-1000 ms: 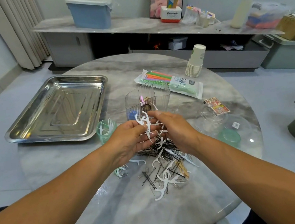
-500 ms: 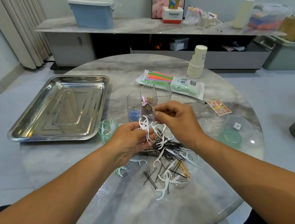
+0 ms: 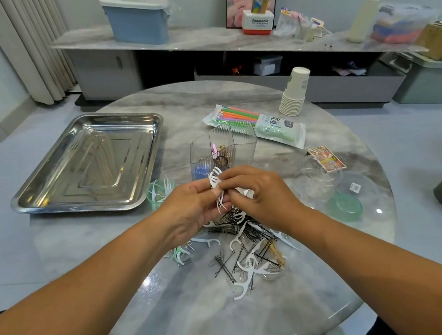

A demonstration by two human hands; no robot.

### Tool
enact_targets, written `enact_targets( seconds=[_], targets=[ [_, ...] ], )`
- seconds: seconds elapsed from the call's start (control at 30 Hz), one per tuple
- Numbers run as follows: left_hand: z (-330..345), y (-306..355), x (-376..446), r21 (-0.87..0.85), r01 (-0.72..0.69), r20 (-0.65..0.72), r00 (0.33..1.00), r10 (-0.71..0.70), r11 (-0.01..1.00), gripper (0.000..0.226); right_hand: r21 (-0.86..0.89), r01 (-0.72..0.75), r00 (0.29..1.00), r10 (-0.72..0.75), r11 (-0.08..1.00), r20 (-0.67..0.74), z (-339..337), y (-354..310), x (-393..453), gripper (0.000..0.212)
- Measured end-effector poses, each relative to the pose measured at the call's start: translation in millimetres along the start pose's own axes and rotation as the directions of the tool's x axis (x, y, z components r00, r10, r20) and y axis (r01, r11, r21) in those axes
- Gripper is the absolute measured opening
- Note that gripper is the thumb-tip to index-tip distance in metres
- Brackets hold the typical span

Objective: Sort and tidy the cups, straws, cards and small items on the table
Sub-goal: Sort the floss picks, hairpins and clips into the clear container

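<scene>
A heap of white floss picks and black hairpins [image 3: 249,245] lies on the round marble table [image 3: 263,312] in front of me. My left hand [image 3: 192,211] grips a small bunch of white floss picks [image 3: 217,187] above the heap. My right hand [image 3: 260,193] pinches the same bunch from the right. Just behind the hands stands a clear ribbed organiser [image 3: 224,149] holding clips and small items. A small green cup [image 3: 158,191] with floss picks in it sits left of my left hand.
A steel tray [image 3: 88,163] lies at the left. A pack of coloured straws [image 3: 256,124], a stack of paper cups [image 3: 294,91], a card pack [image 3: 327,162], clear lids [image 3: 321,179] and a green lid [image 3: 344,206] lie at the right.
My right hand came back from the organiser and joined my left hand. Both hands now hold the floss picks together, a little higher above the heap.
</scene>
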State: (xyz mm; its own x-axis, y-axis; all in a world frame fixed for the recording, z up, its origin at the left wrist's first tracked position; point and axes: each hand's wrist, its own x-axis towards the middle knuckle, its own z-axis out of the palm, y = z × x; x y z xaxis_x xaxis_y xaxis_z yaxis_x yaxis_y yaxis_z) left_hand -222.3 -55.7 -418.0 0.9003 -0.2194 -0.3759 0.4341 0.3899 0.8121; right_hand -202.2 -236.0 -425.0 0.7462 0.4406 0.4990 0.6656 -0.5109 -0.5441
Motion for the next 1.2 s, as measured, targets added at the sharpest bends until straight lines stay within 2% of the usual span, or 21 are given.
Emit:
enact_targets(
  seconds=[0.1,0.17,0.27,0.37,0.43,0.57,0.67,0.77,0.9,0.97,1.13,1.2],
  targets=[
    [1,2,0,-0.011,-0.043,-0.028,0.999,0.043,0.999,0.028,0.240,-0.210,0.967,0.237,0.948,-0.090,3,-10,5,0.017],
    [2,3,1,-0.029,-0.058,-0.038,0.998,0.057,0.998,0.027,0.377,-0.354,0.899,0.423,0.856,-0.117,6,-16,7,0.016],
    [4,1,0,-0.014,-0.077,-0.040,0.996,0.076,0.997,0.025,0.563,-0.513,0.781,0.625,0.648,-0.008,12,-23,8,0.020],
    [6,-2,0,0.032,-0.096,-0.075,0.992,0.098,0.995,0.025,0.643,-0.579,0.704,0.705,0.501,0.085,14,-26,8,0.016],
    [7,-3,0,0.031,-0.114,-0.091,0.989,0.116,0.993,0.025,0.689,-0.591,0.663,0.739,0.419,0.120,13,-27,8,0.015],
    [11,-3,1,-0.038,-0.139,-0.120,0.984,0.134,0.990,0.026,0.737,-0.592,0.612,0.776,0.326,0.149,14,-30,8,0.012],
    [13,-1,1,-0.111,-0.143,-0.164,0.979,0.124,0.983,0.030,0.792,-0.577,0.568,0.794,0.199,0.214,18,-33,10,0.008],
    [13,-1,1,-0.028,-0.144,-0.247,0.960,0.133,0.989,0.022,0.801,-0.588,0.539,0.793,0.114,0.283,22,-35,12,0.009],
    [11,-4,0,0.016,-0.169,-0.335,0.928,0.165,0.985,0.022,0.809,-0.587,0.535,0.739,-0.022,0.408,23,-37,15,0.013],
    [10,-3,-1,0.114,-0.180,-0.354,0.912,0.209,0.977,0.016,0.812,-0.582,0.548,0.719,-0.039,0.428,24,-39,16,0.013],
    [5,4,-5,0.311,-0.250,-0.302,0.889,0.345,0.917,0.014,0.792,-0.607,0.569,0.731,0.064,0.377,28,-43,23,0.013],
    [3,7,-10,0.390,-0.266,-0.260,0.887,0.383,0.882,0.019,0.806,-0.591,0.576,0.718,0.036,0.391,28,-45,26,0.016]
  ],
)
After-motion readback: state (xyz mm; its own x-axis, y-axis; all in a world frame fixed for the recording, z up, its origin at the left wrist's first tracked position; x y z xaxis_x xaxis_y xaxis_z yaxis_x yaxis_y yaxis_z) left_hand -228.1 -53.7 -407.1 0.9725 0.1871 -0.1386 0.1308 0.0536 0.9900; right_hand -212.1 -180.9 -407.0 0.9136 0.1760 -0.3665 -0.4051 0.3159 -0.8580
